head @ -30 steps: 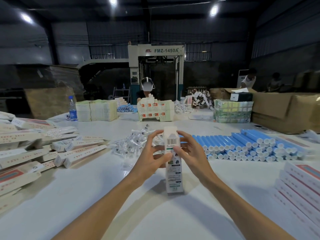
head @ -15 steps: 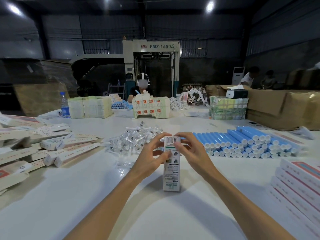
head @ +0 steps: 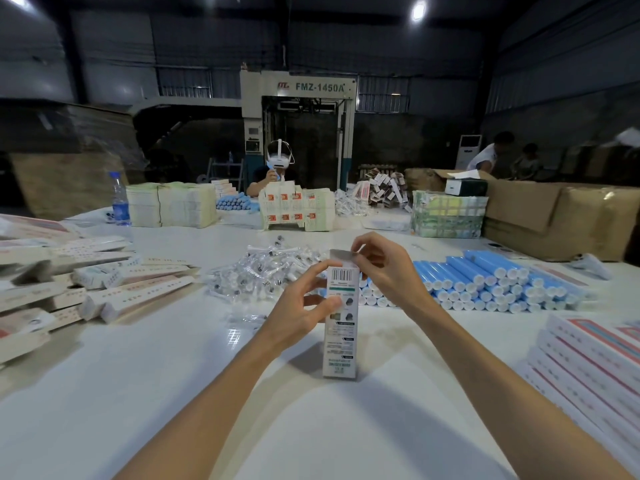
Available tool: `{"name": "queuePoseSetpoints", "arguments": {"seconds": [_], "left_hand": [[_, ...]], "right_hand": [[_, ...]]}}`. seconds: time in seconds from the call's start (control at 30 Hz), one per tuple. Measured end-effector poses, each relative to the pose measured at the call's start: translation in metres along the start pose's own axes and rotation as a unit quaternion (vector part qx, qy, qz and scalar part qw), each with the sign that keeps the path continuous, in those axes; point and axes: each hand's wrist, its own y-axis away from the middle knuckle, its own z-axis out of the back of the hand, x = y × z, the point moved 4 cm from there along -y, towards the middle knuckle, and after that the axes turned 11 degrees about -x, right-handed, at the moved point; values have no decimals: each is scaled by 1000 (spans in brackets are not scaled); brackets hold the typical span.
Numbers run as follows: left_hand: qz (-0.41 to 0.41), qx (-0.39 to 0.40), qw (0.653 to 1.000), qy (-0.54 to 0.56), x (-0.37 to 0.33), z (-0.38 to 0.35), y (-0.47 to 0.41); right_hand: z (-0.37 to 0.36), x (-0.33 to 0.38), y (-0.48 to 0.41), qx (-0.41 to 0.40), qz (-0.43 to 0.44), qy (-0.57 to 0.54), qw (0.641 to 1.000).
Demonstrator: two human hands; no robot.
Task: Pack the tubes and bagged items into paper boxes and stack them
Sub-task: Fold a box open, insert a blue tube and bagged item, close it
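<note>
The paper box (head: 341,320) stands upright on the white surface (head: 173,393), dead centre, and the person is working its top end. The left hand (head: 304,306) wraps the upper body of the box, fingers (head: 320,271) pressed against its side just by the barcode. The right hand (head: 384,268) is up at the top, thumb and forefinger pinching the raised top flap (head: 341,254). So this looks like the closing step: the flap is up and open, not yet tucked. Whether a tube is inside cannot be seen from here.

What the next move calls for, most likely, is folding that flap over and pushing its tab down into the mouth while the left hand keeps the box square, then sending it to a stack.

Compared with half a second ago, the top of the box was flat and covered under both hands; now the flap stands clear above it and the right hand has lifted higher.

Behind, the blue tubes (head: 491,285) lie stacked to the right, the bagged items (head: 263,271) heaped to the left.
</note>
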Motion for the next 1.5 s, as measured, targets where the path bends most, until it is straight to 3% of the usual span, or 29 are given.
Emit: {"name": "queuePoseSetpoints", "arguments": {"seconds": [0.2, 0.4, 0.67, 0.83, 1.3, 1.5], "left_hand": [[18, -6, 1000, 3, 1, -2, 1], [-1, 2, 1000, -12, -4, -3, 3], [-3, -1, 1000, -14, -5, -3, 4], [-8, -2, 1000, -10, -6, -3, 5], [-19, 5, 1000, -13, -7, -2, 6], [-10, -7, 1000, -8, -9, -1, 8]], "right_hand": [[-1, -3, 10, -11, 9, -20, 1000], [2, 3, 8, -17, -91, -140, 986], [4, 3, 12, 26, -136, -158, 978], [3, -1, 14, 4, -161, -173, 972], [11, 8, 8, 86, -149, -139, 975], [8, 6, 29, 62, -128, -141, 980]]}}
